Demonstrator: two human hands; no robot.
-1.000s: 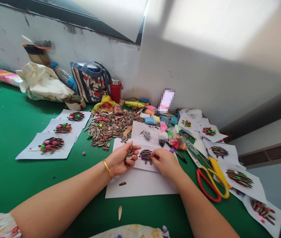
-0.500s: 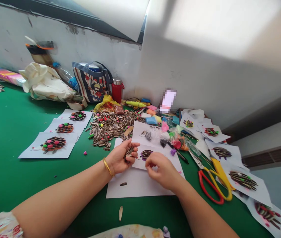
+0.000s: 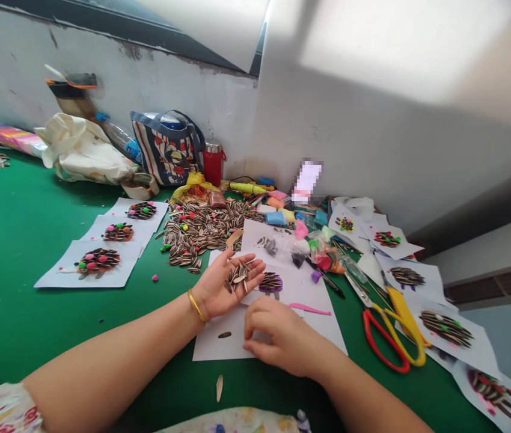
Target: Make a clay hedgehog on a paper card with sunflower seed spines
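Several striped sunflower seeds (image 3: 238,278) lie in the upturned palm of my left hand (image 3: 222,285), whose fingers are spread beneath them. My right hand (image 3: 282,337) is lower and to the right, over the white paper (image 3: 241,322), with its fingers curled; whether anything is between the fingertips is too small to tell. Just beyond my hands, a purple clay shape (image 3: 272,282) covered with seeds sits on paper. A pink tool (image 3: 310,309) rests beside it. One dark seed (image 3: 224,335) lies on the paper, and a pale one (image 3: 219,388) on the green table.
Behind my hands is a seed pile (image 3: 201,231) with coloured balls. Red and yellow scissors (image 3: 393,337) lie at right, near finished seed pictures (image 3: 447,328); more pictures (image 3: 102,261) lie left. Clay packs, a red flask (image 3: 213,164) and bags (image 3: 168,147) stand along the wall.
My left hand has opened from a loose curl, showing the seeds in its palm. My right hand has moved down and left, uncovering the pink tool and more of the purple shape.
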